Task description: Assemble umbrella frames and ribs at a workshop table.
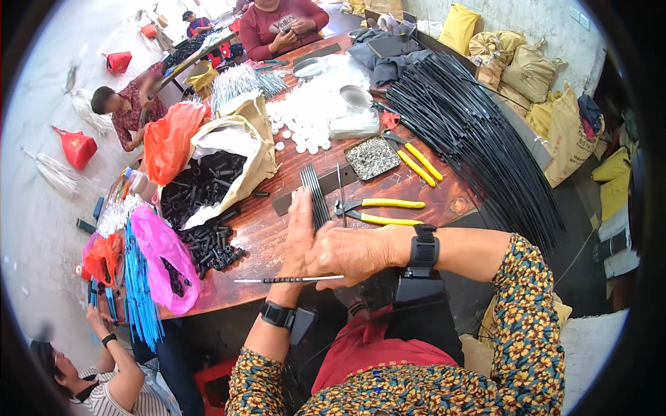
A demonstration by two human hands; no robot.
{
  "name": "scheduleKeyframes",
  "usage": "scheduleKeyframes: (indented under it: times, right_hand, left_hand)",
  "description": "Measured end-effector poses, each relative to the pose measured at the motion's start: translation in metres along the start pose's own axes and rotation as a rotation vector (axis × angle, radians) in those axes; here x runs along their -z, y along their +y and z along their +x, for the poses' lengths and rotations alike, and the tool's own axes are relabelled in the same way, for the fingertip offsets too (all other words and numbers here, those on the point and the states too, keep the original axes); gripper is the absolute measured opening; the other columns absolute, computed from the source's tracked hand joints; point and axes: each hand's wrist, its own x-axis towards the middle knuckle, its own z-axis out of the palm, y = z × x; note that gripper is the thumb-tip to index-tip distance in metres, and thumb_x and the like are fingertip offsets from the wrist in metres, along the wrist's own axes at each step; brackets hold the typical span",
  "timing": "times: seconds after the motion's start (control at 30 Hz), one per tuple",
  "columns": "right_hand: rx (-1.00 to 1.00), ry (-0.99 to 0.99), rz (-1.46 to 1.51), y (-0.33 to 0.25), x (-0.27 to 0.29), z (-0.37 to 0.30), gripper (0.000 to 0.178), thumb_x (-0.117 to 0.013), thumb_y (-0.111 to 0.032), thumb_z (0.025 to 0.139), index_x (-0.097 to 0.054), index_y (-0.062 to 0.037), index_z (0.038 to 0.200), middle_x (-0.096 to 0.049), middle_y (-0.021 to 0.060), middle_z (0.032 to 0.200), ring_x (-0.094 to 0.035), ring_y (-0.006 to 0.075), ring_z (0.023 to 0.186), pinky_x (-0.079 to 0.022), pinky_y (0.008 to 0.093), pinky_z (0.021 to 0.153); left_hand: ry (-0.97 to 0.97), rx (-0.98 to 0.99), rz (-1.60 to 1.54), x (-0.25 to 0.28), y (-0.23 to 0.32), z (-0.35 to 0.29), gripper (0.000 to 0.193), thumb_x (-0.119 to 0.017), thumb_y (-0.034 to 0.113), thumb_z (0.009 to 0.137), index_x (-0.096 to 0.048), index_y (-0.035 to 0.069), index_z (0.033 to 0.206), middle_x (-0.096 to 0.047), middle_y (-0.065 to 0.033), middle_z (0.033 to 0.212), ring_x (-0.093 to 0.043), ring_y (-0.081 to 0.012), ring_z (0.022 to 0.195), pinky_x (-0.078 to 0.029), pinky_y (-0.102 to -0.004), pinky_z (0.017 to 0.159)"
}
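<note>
My left hand (300,225) lies with its fingers stretched out along a small row of thin dark rods (318,201) on the table. Closed fingers of my right hand (355,253) cross over by the left wrist, at one end of a thin light rod with a dark ribbed middle (284,280). The exact grip on that rod is partly hidden. Just beyond the right hand rest end-cutting pliers with yellow handles (388,203). A single thin rod (340,191) and a flat dark bar (284,202) lie beside the row.
Black plastic tubes (208,180) spill from a tan sack (257,139) on the left, near a pink bag (163,256) and blue rods (139,291). A tray of metal bits (372,158), more pliers (420,163) and long black rods (479,139) occupy the right. Other people sit around.
</note>
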Motion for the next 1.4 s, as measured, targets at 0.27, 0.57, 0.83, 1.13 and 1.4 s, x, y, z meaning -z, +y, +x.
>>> scheduleKeyframes:
  times: [0.27,0.57,0.83,1.13,1.4]
  right_hand:
    - [0.014,-0.140,-0.214,-0.014,0.002,0.002,0.024,-0.068,-0.025,0.078,-0.071,-0.0012,0.079,-0.069,0.0190,0.075,-0.069,0.0351,0.075,-0.054,0.0444,0.072]
    - [0.159,-0.096,-0.322,-0.020,-0.017,-0.002,0.011,-0.062,-0.014,0.072,-0.058,-0.0039,0.071,-0.058,0.0093,0.072,-0.066,0.0253,0.069,-0.052,0.0380,0.053]
    - [0.218,-0.004,-0.509,-0.048,-0.050,-0.022,0.018,-0.061,-0.020,0.071,-0.061,-0.0028,0.066,-0.059,0.0083,0.068,-0.057,0.0183,0.059,-0.047,0.0304,0.050]
    - [0.154,0.067,-0.478,-0.040,-0.051,-0.024,0.017,-0.061,-0.018,0.070,-0.058,-0.0008,0.069,-0.058,0.0088,0.066,-0.060,0.0190,0.058,-0.049,0.0309,0.051]
    - [0.181,0.090,-0.527,-0.044,-0.055,-0.032,0.016,-0.060,-0.017,0.072,-0.056,-0.0023,0.070,-0.052,0.0053,0.064,-0.057,0.0176,0.059,-0.046,0.0299,0.051]
  left_hand:
    - [-0.194,-0.121,0.433,-0.005,0.024,0.007,0.083,-0.071,0.042,0.079,-0.032,0.021,0.149,-0.018,-0.0221,0.155,-0.015,-0.0404,0.144,-0.017,-0.0518,0.116]
    - [-0.175,-0.108,0.341,-0.008,0.008,0.005,0.068,-0.059,0.023,0.084,-0.035,0.011,0.147,-0.022,-0.0246,0.152,-0.018,-0.0408,0.144,-0.016,-0.0523,0.116]
    - [-0.154,-0.093,0.444,-0.010,0.014,0.005,0.063,-0.051,0.027,0.090,-0.034,-0.004,0.142,-0.025,-0.0260,0.151,-0.019,-0.0396,0.144,-0.015,-0.0514,0.116]
    - [-0.139,-0.012,0.495,-0.010,0.014,0.005,0.071,-0.050,0.039,0.093,-0.028,-0.003,0.146,-0.023,-0.0272,0.152,-0.016,-0.0393,0.145,-0.012,-0.0517,0.116]
    - [-0.147,0.003,0.535,-0.011,0.011,0.005,0.072,-0.050,0.043,0.093,-0.029,0.000,0.147,-0.022,-0.0267,0.152,-0.014,-0.0389,0.145,-0.011,-0.0528,0.116]
